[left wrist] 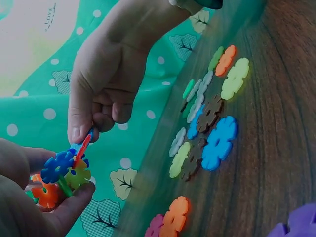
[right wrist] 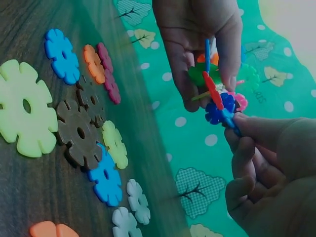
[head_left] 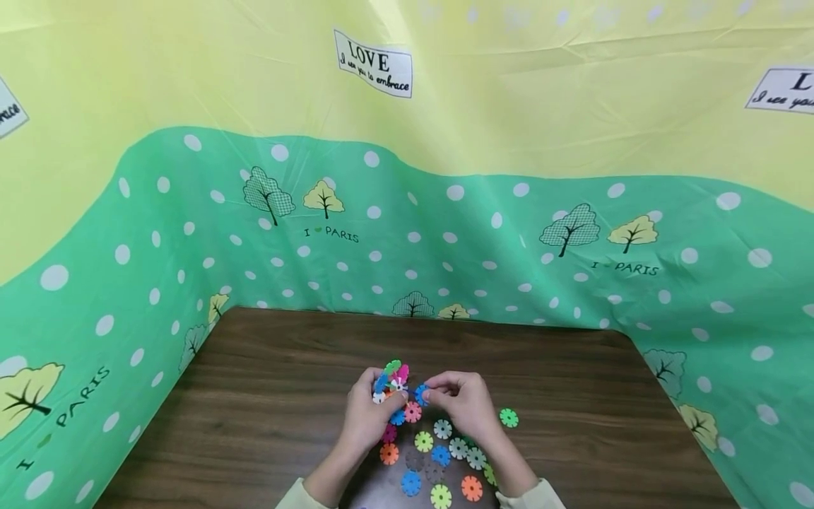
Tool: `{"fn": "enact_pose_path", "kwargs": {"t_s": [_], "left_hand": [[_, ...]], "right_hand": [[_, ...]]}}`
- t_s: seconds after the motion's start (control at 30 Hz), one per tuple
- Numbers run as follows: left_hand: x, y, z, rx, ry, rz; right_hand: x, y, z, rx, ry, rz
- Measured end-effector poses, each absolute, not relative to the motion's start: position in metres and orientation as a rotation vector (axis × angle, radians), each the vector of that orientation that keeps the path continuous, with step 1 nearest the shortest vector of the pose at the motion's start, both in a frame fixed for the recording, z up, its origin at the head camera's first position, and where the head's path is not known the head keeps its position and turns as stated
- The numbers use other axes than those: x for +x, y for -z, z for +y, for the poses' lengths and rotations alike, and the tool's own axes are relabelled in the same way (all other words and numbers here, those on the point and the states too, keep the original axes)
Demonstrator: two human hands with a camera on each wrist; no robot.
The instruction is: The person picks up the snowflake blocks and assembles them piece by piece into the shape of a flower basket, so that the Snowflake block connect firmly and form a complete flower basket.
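My left hand (head_left: pixel 367 416) holds a joined cluster of flower-shaped plastic discs (head_left: pixel 396 382) in green, pink, blue, white and orange. Thumb and fingers of my right hand (head_left: pixel 469 403) pinch a blue disc (head_left: pixel 420 394) at the cluster's right side. In the right wrist view this blue disc (right wrist: pixel 230 122) touches the cluster beside a dark blue disc (right wrist: pixel 217 109) and a red one (right wrist: pixel 213 90). Whether its slot is engaged I cannot tell. Part of the cluster is hidden behind the left hand's fingers.
Loose discs lie on the brown wooden table (head_left: pixel 267 396) between and below the forearms, among them an orange one (head_left: pixel 472 488), a blue one (head_left: pixel 410 483) and a yellow-green one (head_left: pixel 441 496). A green disc (head_left: pixel 509 417) lies right of the right hand. Patterned cloth (head_left: pixel 407 240) surrounds the table.
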State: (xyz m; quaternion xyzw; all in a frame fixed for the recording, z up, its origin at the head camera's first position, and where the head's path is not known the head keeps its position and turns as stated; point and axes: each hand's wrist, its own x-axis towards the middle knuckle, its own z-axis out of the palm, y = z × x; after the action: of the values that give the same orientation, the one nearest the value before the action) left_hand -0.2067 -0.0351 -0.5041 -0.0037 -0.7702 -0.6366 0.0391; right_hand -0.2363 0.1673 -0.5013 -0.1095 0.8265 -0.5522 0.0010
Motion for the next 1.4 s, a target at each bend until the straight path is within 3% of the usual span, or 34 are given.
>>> {"fn": "enact_pose_path", "kwargs": {"t_s": [1.03,1.4], "left_hand": [[-0.207,0.509,-0.026,0.272,2.147,-2.036],[-0.209,0.509,-0.031,0.090,2.112,-2.183]], "right_hand": [[-0.229,0.504,0.149,-0.192,1.934,2.486],[-0.232,0.502,0.152,-0.099,2.022,2.405]]}}
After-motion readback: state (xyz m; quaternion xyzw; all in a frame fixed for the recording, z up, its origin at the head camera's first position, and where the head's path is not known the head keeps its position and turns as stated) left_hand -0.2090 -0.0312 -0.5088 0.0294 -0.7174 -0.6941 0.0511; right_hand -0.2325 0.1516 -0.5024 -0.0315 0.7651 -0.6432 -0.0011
